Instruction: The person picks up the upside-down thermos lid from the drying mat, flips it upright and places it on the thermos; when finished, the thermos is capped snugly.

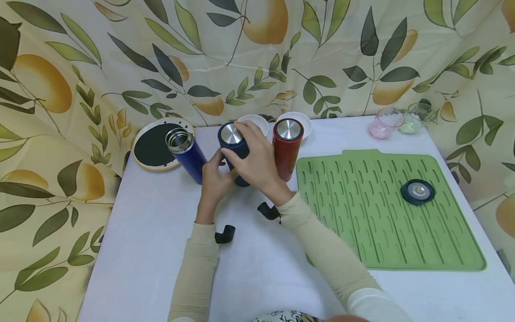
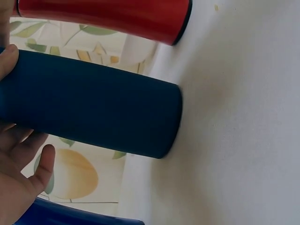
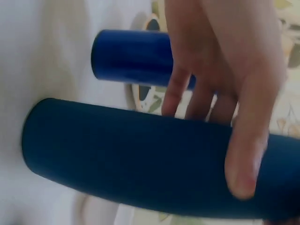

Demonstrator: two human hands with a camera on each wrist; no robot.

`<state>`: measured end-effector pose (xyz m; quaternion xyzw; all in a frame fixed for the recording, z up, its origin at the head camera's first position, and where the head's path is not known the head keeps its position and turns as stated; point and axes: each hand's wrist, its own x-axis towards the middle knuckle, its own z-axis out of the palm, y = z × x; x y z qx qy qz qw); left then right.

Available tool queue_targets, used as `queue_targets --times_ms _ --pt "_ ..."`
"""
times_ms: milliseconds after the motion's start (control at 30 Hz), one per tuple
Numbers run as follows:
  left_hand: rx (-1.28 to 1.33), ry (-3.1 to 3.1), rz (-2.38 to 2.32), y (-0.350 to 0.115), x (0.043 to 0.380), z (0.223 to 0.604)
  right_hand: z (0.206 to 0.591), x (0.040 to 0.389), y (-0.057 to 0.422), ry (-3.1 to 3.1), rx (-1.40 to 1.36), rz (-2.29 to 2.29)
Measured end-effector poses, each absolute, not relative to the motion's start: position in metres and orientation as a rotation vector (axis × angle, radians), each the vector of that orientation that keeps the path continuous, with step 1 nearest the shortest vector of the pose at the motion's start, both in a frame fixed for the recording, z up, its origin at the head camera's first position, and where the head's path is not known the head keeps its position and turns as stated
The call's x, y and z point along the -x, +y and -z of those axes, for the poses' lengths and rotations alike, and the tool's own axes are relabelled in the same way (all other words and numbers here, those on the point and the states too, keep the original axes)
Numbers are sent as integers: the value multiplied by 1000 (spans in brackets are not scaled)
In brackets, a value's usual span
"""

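Pale sleeves (image 1: 327, 248) enter from the bottom of the head view, both angled up to a dark blue bottle (image 2: 98, 101) just above the centre of the frame. Its silver top (image 1: 231, 133) faces up, and its long axis runs down and slightly right from there, close to upright. The left hand (image 1: 216, 181) lies against its left, near side; in the right wrist view the thumb crosses the body and the other fingers bend in along the far flank. The right hand (image 1: 260, 158) comes from the lower right, its fingers curled about the upper end. Both hands thus hold the bottle, the right higher up. Whether the base rests on the desk (image 1: 153, 250) or hangs just over it, I cannot say.

Room sideways is tight: a red bottle (image 1: 286, 156) stands just to the right and an uncapped bright blue bottle (image 1: 188, 156) to the left, with white bowls (image 1: 309, 129) behind. More open surface lies toward the lower left. Right of the red bottle, a green mat (image 1: 362, 214) spreads toward the desk's right edge, with a dark lid (image 1: 418, 192) on it.
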<state>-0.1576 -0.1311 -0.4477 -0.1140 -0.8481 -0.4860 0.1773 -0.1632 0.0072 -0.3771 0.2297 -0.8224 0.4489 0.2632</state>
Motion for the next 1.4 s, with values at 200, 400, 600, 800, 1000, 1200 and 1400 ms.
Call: queue_targets --times_ms 200,400,600,800,1000,1200,1400 --pt "323 -2408 1377 -132 157 450 377 162 3 -2332 -506 -1248" --pt "354 -2402 1382 -132 157 451 375 169 17 -2326 -749 -1393" --pt "362 -2406 1381 -132 158 450 370 174 25 -2338 -876 -1360" --pt "372 -2401 1384 -132 159 450 381 172 20 -2239 -813 -1364" --pt "346 -2411 1368 -134 157 451 380 170 14 -2250 -789 -1333" --pt "368 -2420 1386 -137 157 450 370 174 20 -2328 -866 -1352" --pt "392 -2434 1380 -137 158 449 349 168 27 -2296 -916 -1513"
